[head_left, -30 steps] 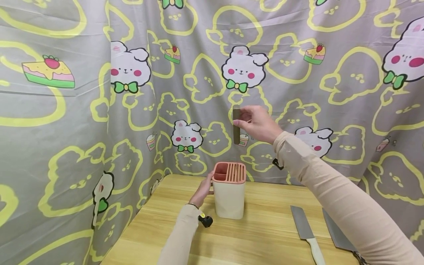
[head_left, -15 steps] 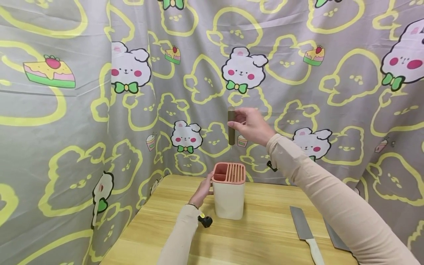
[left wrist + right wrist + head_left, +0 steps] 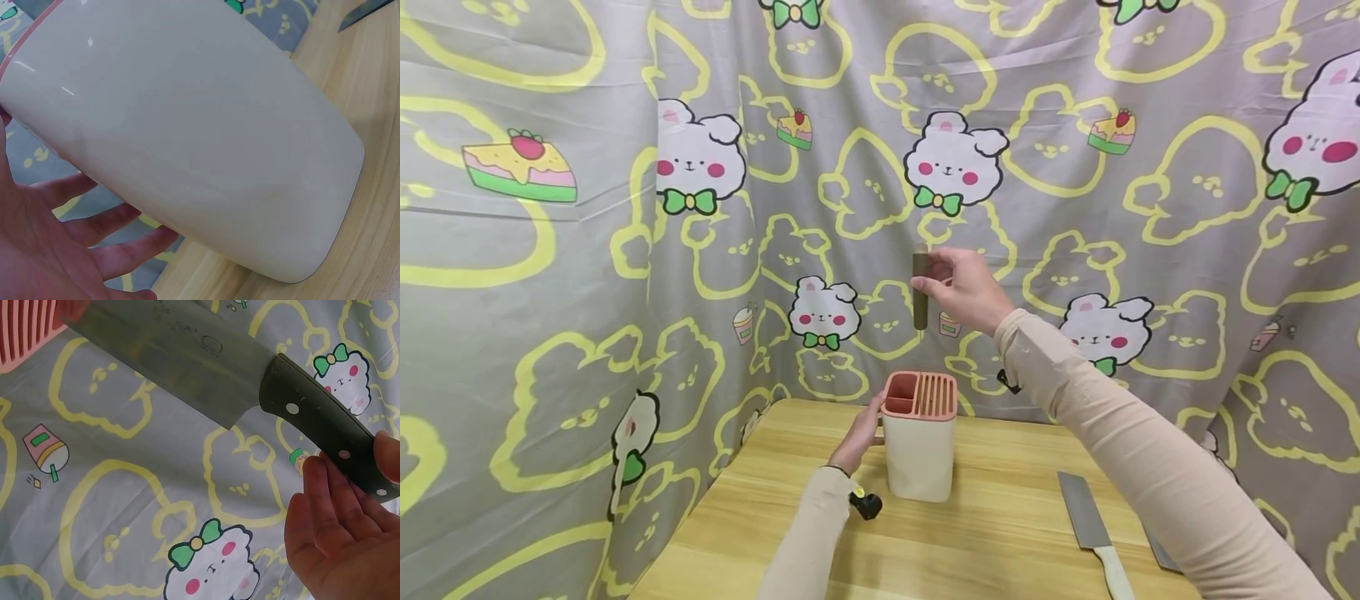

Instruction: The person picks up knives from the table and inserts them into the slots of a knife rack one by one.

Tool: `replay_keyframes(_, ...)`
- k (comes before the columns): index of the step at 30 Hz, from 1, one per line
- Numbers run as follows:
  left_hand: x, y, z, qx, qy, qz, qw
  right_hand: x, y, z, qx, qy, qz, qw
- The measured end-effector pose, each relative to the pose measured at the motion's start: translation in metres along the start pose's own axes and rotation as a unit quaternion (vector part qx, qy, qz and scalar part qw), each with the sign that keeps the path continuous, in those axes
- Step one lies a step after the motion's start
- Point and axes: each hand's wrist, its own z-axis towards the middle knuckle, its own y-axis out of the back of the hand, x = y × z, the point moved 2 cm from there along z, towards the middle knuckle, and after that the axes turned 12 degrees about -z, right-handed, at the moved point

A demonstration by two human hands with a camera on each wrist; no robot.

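Observation:
My right hand (image 3: 966, 287) pinches the dark riveted handle of a kitchen knife (image 3: 319, 422) between thumb and fingers. In the head view the knife hangs upright, blade down and nearly edge-on, above a cream knife holder (image 3: 919, 458). Its blade end meets the coral slotted top (image 3: 936, 394) in the right wrist view; whether it enters a slot I cannot tell. My left hand (image 3: 859, 437) rests against the holder's left side. The left wrist view shows its fingers (image 3: 134, 250) extended and spread along the wall, with the thumb mostly hidden.
A knife with a pale handle (image 3: 1086, 512) lies on the wooden table (image 3: 1000, 533) to the right. Beside it, a second blade (image 3: 1161, 550) is partly covered by my right forearm. A patterned curtain (image 3: 850, 200) surrounds the table's back and left.
My right hand has shifted slightly left with the knife, which now shows more edge-on over the slots. The left hand and the holder have stayed in place.

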Motion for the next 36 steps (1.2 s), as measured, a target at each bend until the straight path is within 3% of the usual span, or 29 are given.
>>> replay_keyframes(22,0.000,0.000,-0.002,0.010,-0.015,0.003,0.9998,-0.007,-0.018,-0.005,0.011,0.012,-0.019,1.000)
replay_keyframes(36,0.002,0.003,0.003,0.001,-0.004,0.002,1.0000,-0.016,-0.027,-0.011,0.028,-0.006,-0.027,0.999)
